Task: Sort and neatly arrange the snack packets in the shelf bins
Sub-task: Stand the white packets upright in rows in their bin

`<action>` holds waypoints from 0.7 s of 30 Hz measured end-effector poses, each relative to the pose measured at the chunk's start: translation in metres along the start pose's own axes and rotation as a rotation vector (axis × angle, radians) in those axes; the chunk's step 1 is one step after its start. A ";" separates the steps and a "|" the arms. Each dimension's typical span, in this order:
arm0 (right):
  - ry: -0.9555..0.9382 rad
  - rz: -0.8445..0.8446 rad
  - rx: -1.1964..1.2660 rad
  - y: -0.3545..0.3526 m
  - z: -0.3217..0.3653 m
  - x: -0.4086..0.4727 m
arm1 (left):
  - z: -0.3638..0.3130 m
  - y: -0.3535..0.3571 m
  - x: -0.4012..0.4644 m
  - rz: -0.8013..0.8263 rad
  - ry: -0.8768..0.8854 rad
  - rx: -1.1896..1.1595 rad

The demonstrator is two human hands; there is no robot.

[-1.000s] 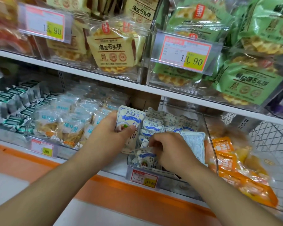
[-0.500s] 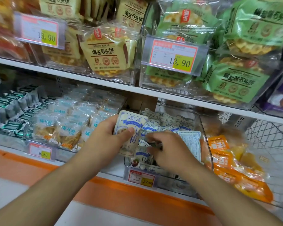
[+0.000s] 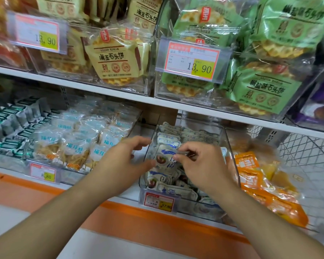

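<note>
A clear plastic bin [image 3: 231, 157] on the lower shelf holds several small white-and-blue snack packets, some in a row at the back [image 3: 168, 136], others lying loose at the front [image 3: 173, 191]. One white-and-blue packet [image 3: 164, 156] stands upright near the bin's left wall. My right hand [image 3: 200, 165] pinches its top right edge between thumb and forefinger. My left hand [image 3: 123, 161] hovers just left of the bin with fingers spread and relaxed, the thumb beside the packet's lower left edge.
Orange packets [image 3: 251, 176] lie in a wire basket [image 3: 307, 156] on the right. Clear bags of fried snacks [image 3: 73, 146] and green-and-white packets [image 3: 7, 124] fill the left. Above, bins hold yellow [image 3: 116, 58] and green [image 3: 260, 90] biscuit bags. A price tag [image 3: 159, 200] hangs on the bin's front.
My left hand has let go of the white-and-blue packet and opened. The packet now stands inside the bin, and my right hand has risen from the loose packets to pinch its top.
</note>
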State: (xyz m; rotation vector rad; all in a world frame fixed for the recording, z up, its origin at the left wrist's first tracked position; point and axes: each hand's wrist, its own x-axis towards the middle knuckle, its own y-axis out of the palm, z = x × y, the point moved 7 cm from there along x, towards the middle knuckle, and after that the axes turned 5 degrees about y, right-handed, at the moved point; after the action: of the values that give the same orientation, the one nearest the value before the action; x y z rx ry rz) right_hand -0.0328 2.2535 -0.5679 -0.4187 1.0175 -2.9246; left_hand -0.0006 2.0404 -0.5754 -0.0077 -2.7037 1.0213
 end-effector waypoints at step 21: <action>-0.117 0.509 -0.706 0.019 -0.012 -0.022 | 0.001 0.029 0.010 0.081 0.278 0.345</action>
State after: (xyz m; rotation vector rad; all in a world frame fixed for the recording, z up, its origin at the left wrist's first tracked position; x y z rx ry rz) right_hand -0.0161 2.2479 -0.5938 -0.2694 1.7985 -2.0179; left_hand -0.0130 2.0621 -0.5926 -0.1831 -2.2690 1.3848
